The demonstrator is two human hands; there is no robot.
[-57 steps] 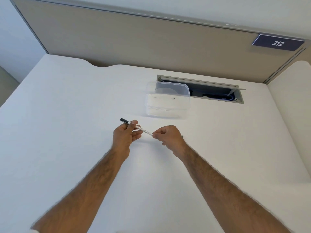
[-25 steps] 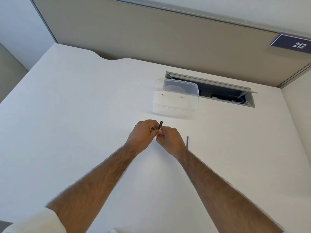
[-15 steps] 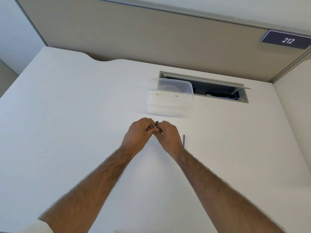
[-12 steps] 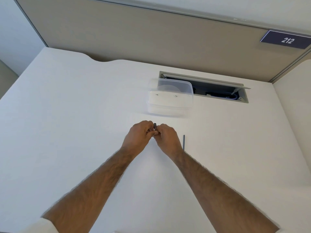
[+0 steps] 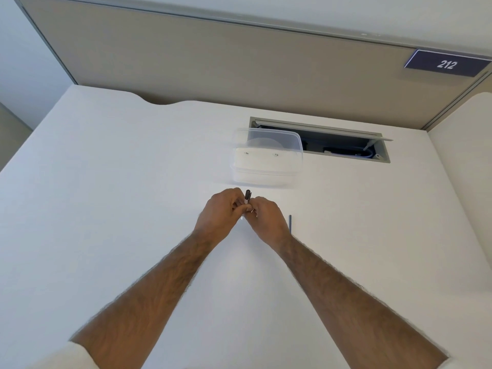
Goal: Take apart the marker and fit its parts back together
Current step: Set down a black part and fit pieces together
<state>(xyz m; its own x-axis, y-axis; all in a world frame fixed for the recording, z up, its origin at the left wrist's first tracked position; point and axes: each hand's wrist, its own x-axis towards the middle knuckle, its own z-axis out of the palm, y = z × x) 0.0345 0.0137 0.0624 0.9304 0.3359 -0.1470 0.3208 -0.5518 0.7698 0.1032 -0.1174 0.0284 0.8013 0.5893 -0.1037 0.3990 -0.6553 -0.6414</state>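
The marker (image 5: pixel 247 196) is held upright-ish between both hands over the white desk (image 5: pixel 106 209), its black cap end poking out above the fingers. My left hand (image 5: pixel 219 214) grips the white barrel, most of which is hidden in the fingers. My right hand (image 5: pixel 266 217) pinches the marker from the right, knuckles touching the left hand. A thin dark rod (image 5: pixel 290 222), a loose marker part, lies on the desk just right of my right hand.
A clear plastic container (image 5: pixel 267 162) stands on the desk just beyond the hands. Behind it an open cable hatch (image 5: pixel 346 145) is cut into the desk. A beige partition (image 5: pixel 239 67) with a "212" sign (image 5: pixel 447 63) closes the back.
The marker went from lying sideways between spread hands to standing cap-up between hands pressed together. The thin rod came into view lying on the desk.
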